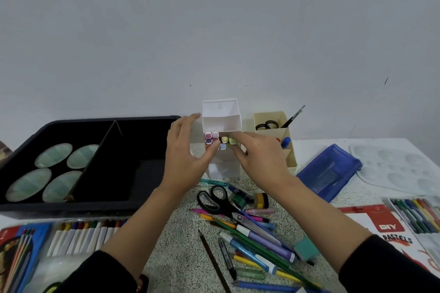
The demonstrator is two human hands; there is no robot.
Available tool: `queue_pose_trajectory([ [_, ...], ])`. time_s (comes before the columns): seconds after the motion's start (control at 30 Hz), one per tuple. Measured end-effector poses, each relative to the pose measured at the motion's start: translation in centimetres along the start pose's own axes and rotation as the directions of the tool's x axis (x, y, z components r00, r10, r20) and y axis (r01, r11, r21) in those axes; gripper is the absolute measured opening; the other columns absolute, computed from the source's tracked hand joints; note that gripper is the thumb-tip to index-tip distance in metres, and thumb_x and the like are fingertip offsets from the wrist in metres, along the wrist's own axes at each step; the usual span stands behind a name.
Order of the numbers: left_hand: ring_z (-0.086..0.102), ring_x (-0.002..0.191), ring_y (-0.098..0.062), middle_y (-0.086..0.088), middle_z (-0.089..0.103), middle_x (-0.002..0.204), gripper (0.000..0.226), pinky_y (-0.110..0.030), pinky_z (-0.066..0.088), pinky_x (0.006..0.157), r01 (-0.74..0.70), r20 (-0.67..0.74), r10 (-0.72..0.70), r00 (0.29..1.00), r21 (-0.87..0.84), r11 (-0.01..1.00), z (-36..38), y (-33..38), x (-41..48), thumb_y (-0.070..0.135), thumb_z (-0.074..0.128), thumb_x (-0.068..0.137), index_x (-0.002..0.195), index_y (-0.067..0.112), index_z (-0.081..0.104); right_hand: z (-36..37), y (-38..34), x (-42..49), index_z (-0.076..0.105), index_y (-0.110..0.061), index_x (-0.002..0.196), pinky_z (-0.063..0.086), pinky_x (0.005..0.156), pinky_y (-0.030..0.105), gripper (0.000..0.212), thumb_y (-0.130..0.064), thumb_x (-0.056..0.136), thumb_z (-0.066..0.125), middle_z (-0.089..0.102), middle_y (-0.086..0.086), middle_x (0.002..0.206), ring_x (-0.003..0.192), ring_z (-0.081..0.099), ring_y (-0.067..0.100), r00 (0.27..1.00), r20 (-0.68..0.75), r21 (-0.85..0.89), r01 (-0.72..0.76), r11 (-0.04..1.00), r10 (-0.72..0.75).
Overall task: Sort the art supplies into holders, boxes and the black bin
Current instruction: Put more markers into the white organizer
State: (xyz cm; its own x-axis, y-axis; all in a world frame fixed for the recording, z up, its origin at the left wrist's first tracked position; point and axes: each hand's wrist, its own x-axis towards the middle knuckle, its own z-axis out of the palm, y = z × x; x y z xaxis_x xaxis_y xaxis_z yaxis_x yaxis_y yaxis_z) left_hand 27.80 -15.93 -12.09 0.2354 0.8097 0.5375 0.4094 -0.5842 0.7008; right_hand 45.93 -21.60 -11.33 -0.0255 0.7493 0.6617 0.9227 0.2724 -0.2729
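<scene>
Both hands are at the white holder [221, 114], dead centre on the tabletop [181, 245].
- markers [217, 141]: a bundle standing caps-up in the holder's middle tier. Only the pastel caps show; the barrels are hidden behind the hands and the holder wall.
- left hand [183, 150]: fingers spread and mostly straight, thumb pressed on the bundle's 9 o'clock side.
- right hand [259, 157]: fingers curled over the green-capped markers at the 3 o'clock side. Probably pinching them, but its own fingers cover the contact.
- The holder's rear tier is open and white inside. The low front tier is half blocked by the wrists.

Around, taken from the holder:
- 9 o'clock: black bin [147, 173] with a diagonal divider and four pale oval discs [53, 154]; what they are is hard to tell.
- 3 o'clock: beige holder [289, 150], touching or just beside the right hand, with scissor loops and a brush inside.
- 4 o'clock: blue pouch [328, 171], then a clear palette [392, 164], faint against the tabletop.
- 6 o'clock: black scissors [221, 202] on a loose pile of pens [257, 240], between the forearms, with a teal eraser [306, 248].
- 7 o'clock: crayon tray [78, 238], cut by the left sleeve.
- 5 o'clock: pastels box [390, 228], cropped at the frame edge.
</scene>
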Motion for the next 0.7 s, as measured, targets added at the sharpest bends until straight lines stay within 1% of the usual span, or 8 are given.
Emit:
queue_pose_trajectory([
  [0.07, 0.048, 0.131, -0.007, 0.014, 0.046, 0.141, 0.059, -0.047, 0.05, 0.104, 0.127, 0.136, -0.111, 0.985, -0.12, 0.985, -0.1, 0.1, 0.6, 0.047, 0.067, 0.094, 0.147, 0.04, 0.042, 0.4, -0.1, 0.3, 0.071, -0.022, 0.112, 0.051, 0.051, 0.037, 0.019, -0.022, 0.094, 0.066, 0.072, -0.002, 0.08, 0.061, 0.063, 0.024, 0.998, 0.06, -0.034, -0.022, 0.999, 0.024],
  [0.17, 0.056, 0.124, 0.0, 0.017, 0.06, 0.135, 0.051, -0.047, 0.052, 0.101, 0.191, 0.252, -0.139, 0.958, -0.195, 0.962, -0.1, 0.1, 1.1, 0.045, 0.062, 0.098, 0.143, 0.054, 0.042, 0.7, -0.2, 0.5, 0.069, -0.019, 0.112, 0.049, 0.052, 0.038, 0.018, -0.026, 0.098, 0.059, 0.07, -0.001, 0.076, 0.061, 0.062, 0.025, 0.992, 0.119, -0.061, -0.033, 0.998, 0.04],
  [0.27, 0.058, 0.121, 0.001, 0.015, 0.064, 0.13, 0.048, -0.031, 0.053, 0.097, 0.183, 0.257, -0.132, 0.958, -0.189, 0.965, 0.0, 0.0, 1.1, 0.042, 0.063, 0.098, 0.139, 0.059, 0.045, 0.7, -0.5, 0.8, 0.066, -0.013, 0.099, 0.043, 0.05, 0.037, 0.016, -0.02, 0.1, 0.051, 0.064, 0.002, 0.068, 0.056, 0.057, 0.027, 0.978, 0.192, -0.103, -0.055, 0.993, 0.075],
  [0.37, 0.059, 0.115, 0.002, 0.012, 0.065, 0.126, 0.051, -0.004, 0.042, 0.083, 0.171, 0.242, -0.126, 0.962, -0.172, 0.97, 0.1, 0.0, 0.8, 0.034, 0.069, 0.095, 0.14, 0.047, 0.05, 0.4, -1.1, 1.4, 0.061, -0.009, 0.094, 0.027, 0.046, 0.033, 0.014, -0.013, 0.098, 0.048, 0.053, 0.003, 0.063, 0.055, 0.049, 0.027, 0.955, 0.275, -0.18, -0.061, 0.982, 0.109],
  [0.43, 0.059, 0.112, 0.006, 0.015, 0.064, 0.125, 0.052, 0.002, 0.038, 0.079, 0.158, 0.212, -0.122, 0.97, -0.164, 0.974, 0.3, 0.2, 0.7, 0.031, 0.072, 0.093, 0.138, 0.046, 0.051, 0.2, -1.4, 1.8, 0.059, -0.01, 0.096, 0.021, 0.046, 0.032, 0.011, -0.009, 0.097, 0.049, 0.049, 0.003, 0.064, 0.058, 0.046, 0.028, 0.936, 0.325, -0.221, -0.061, 0.973, 0.133],
  [0.5, 0.057, 0.109, 0.012, 0.02, 0.062, 0.122, 0.054, 0.004, 0.038, 0.078, 0.158, 0.187, -0.125, 0.974, -0.17, 0.973, 0.3, 0.5, 0.7, 0.029, 0.073, 0.092, 0.132, 0.053, 0.048, -0.1, -1.6, 2.0, 0.061, -0.012, 0.098, 0.028, 0.049, 0.033, 0.012, -0.009, 0.096, 0.049, 0.056, 0.006, 0.068, 0.061, 0.05, 0.029, 0.93, 0.341, -0.25, -0.054, 0.967, 0.14],
  [0.6, 0.054, 0.104, 0.021, 0.03, 0.058, 0.116, 0.055, 0.005, 0.037, 0.076, 0.163, 0.173, -0.132, 0.976, -0.177, 0.971, 0.3, 0.8, 0.6, 0.026, 0.074, 0.091, 0.127, 0.055, 0.044, -0.3, -1.4, 1.6, 0.068, -0.016, 0.105, 0.042, 0.053, 0.034, 0.018, -0.012, 0.096, 0.054, 0.067, 0.005, 0.07, 0.062, 0.059, 0.028, 0.966, 0.247, -0.233, -0.014, 0.972, 0.074],
  [0.7, 0.054, 0.104, 0.021, 0.027, 0.058, 0.119, 0.054, 0.002, 0.04, 0.077, 0.179, 0.19, -0.145, 0.971, -0.178, 0.968, 0.1, 0.6, 0.6, 0.029, 0.075, 0.09, 0.133, 0.047, 0.047, -0.5, -1.3, 0.5, 0.072, -0.023, 0.113, 0.049, 0.055, 0.034, 0.022, -0.018, 0.094, 0.064, 0.072, -0.002, 0.074, 0.059, 0.062, 0.021, 0.993, 0.103, -0.079, -0.047, 0.996, 0.055],
])
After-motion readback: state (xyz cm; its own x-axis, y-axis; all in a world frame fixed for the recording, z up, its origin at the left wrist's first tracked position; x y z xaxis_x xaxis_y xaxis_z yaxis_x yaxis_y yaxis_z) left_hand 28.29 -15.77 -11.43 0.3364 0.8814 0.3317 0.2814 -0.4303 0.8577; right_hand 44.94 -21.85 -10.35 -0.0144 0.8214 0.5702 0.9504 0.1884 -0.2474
